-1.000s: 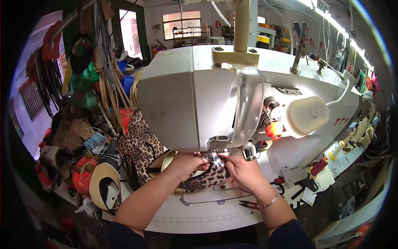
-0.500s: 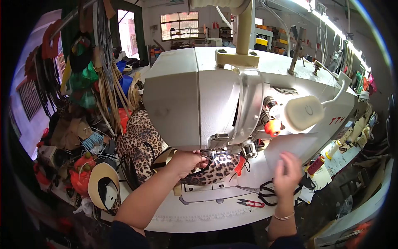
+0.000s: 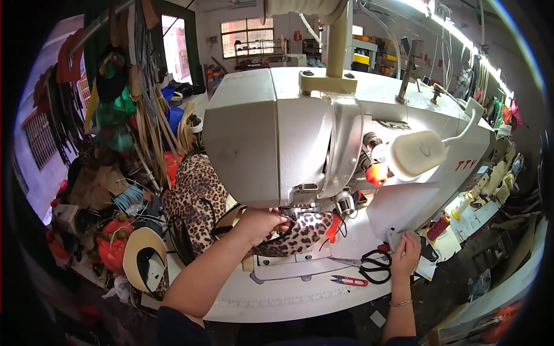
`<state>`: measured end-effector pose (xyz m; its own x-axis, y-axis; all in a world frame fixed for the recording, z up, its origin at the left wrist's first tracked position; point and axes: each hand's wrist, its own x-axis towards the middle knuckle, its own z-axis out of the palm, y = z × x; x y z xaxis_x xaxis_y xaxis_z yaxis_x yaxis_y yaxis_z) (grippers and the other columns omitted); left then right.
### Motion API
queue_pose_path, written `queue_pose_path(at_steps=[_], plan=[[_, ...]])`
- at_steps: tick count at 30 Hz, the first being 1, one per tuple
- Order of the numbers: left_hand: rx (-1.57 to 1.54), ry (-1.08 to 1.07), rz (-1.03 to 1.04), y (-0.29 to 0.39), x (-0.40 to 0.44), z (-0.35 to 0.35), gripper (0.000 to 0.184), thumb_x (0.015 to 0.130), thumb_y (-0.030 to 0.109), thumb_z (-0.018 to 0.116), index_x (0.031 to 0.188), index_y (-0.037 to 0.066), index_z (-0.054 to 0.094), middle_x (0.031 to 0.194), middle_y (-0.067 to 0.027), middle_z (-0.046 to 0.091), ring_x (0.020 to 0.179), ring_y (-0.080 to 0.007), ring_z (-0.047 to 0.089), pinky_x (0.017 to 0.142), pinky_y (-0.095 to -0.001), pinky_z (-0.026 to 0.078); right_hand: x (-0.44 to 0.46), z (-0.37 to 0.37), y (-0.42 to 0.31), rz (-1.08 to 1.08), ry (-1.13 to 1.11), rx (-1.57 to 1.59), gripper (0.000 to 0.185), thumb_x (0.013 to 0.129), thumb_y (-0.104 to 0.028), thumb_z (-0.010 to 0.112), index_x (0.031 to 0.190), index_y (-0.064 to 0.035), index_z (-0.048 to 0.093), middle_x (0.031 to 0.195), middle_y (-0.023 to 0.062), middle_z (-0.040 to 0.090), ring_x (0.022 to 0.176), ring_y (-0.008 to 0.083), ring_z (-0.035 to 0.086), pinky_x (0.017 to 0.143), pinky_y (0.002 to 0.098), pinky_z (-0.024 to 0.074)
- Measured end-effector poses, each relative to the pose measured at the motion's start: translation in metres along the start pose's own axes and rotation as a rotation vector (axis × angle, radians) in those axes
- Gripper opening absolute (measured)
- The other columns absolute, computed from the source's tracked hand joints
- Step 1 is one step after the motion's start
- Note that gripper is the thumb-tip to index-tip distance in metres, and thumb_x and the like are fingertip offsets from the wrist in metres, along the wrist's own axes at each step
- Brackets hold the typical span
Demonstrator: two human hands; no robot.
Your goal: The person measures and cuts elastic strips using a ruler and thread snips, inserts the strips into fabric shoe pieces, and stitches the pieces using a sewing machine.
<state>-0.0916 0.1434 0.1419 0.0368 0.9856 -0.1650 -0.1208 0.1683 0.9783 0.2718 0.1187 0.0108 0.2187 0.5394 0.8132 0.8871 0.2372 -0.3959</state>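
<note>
At the sewing machine's needle area my left hand is closed with its fingertips pinching the dark edge of a leopard-print piece. The machine head partly hides those fingertips. This curved piece lies on the machine bed under the presser area, with a red tag beside it. My right hand rests at the right end of the bed, fingers loosely bent and apart, against a small grey metal part. Just left of it lie black-handled scissors and red thread snips.
The white sewing machine fills the middle. A lamp hangs off its right side. More leopard-print material and a tan visor-like piece are at left. A dark red thread spool stands at right.
My right hand has moved down from above the bed to the grey metal part at its right end. My left hand stays on the leopard-print piece. The view has shifted slightly.
</note>
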Motion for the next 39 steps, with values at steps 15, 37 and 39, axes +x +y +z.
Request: queue_pose_path(at_steps=[15, 37, 39], plan=[[0.043, -0.046, 0.06, -0.007, -0.004, -0.001, 0.007, 0.079, -0.006, 0.056, 0.084, -0.002, 0.058, 0.075, -0.0086, 0.06, 0.064, -0.0153, 0.061, 0.056, -0.0232, 0.051, 0.013, -0.012, -0.014, -0.051, 0.039, 0.031, 0.013, 0.083, -0.005, 0.055, 0.092, 0.0007, 0.06, 0.101, 0.0153, 0.058, 0.098, 0.0325, 0.053, 0.087, 0.0391, 0.0407], [-0.014, -0.116, 0.072, -0.008, -0.009, -0.006, 0.007, 0.08, -0.002, 0.058, 0.086, -0.003, 0.059, 0.082, -0.0093, 0.06, 0.072, -0.0143, 0.061, 0.063, -0.0229, 0.052, 0.0, -0.003, -0.01, -0.012, 0.031, 0.081, 0.01, 0.081, -0.004, 0.055, 0.09, 0.0007, 0.059, 0.1, 0.0139, 0.057, 0.099, 0.0335, 0.052, 0.09, 0.041, 0.0395], [0.008, -0.079, 0.029, -0.01, -0.009, -0.007, 0.013, 0.08, -0.003, 0.057, 0.093, -0.004, 0.057, 0.085, -0.0097, 0.06, 0.073, -0.0155, 0.061, 0.064, -0.0236, 0.052, 0.001, -0.002, -0.01, -0.038, 0.035, 0.095, 0.01, 0.082, -0.005, 0.055, 0.089, 0.0007, 0.059, 0.101, 0.0139, 0.057, 0.098, 0.0321, 0.052, 0.088, 0.0392, 0.0406]])
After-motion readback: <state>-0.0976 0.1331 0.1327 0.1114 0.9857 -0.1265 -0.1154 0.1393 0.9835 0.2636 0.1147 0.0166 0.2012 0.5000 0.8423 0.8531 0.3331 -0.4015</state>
